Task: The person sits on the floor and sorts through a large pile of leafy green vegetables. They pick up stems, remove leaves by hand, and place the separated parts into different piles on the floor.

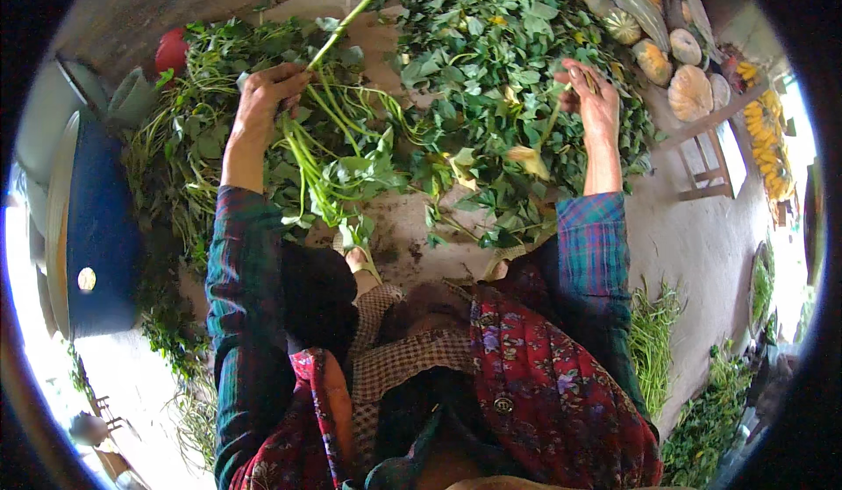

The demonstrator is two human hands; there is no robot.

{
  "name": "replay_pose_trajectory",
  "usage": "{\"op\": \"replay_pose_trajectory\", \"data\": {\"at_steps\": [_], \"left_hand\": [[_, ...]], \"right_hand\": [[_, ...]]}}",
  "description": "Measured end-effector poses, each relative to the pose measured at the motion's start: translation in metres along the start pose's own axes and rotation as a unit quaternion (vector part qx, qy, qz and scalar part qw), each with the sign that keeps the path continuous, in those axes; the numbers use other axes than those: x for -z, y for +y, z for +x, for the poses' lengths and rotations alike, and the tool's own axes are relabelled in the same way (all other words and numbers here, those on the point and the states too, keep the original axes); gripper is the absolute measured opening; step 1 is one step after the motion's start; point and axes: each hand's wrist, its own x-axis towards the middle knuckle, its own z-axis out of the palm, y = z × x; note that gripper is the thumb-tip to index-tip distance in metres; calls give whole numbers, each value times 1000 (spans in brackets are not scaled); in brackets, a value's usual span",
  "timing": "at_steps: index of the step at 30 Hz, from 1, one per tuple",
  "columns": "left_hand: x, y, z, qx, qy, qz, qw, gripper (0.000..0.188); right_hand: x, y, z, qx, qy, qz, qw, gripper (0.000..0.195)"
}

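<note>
My left hand point(263, 98) grips a bunch of long green leafy stems point(316, 174). Their pale cut ends point(352, 19) point up and away, while the leafy tops hang towards my feet. Thin green stalks from my right hand point(595, 98), raised over the right-hand heap, are partly blurred; one runs down from its fingers to a yellowed leaf point(529, 161). Beneath that hand spreads a broad heap of loose green leaves point(487, 49) with some yellow ones among them. Behind and beside my left hand lies a pile of uncut-looking leafy vines point(191, 108).
Several pumpkins and gourds point(687, 92) lie at the far right, near a wooden stool point(710, 167) and a row of yellow produce point(766, 141). A large blue container point(102, 240) stands at the left. Green bundles point(654, 352) rest on the floor to my right.
</note>
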Motion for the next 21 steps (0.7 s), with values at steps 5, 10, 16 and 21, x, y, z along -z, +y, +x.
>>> {"op": "replay_pose_trajectory", "data": {"at_steps": [5, 10, 16, 21], "left_hand": [[-4, 4, 0, 1, -30, -4, 1000, 25], [-7, 5, -6, -25, -27, 36, 999, 26], [-36, -18, -7, 7, -78, 148, 986, 33], [-68, -27, -11, -75, -211, 131, 966, 26]], "right_hand": [[21, 25, 5, 7, 23, -393, 919, 43], [-25, 28, -14, 166, -16, -484, 859, 55], [-107, 26, -54, 103, -321, -203, 919, 33], [-137, 29, -78, 89, -410, -106, 902, 30]]}}
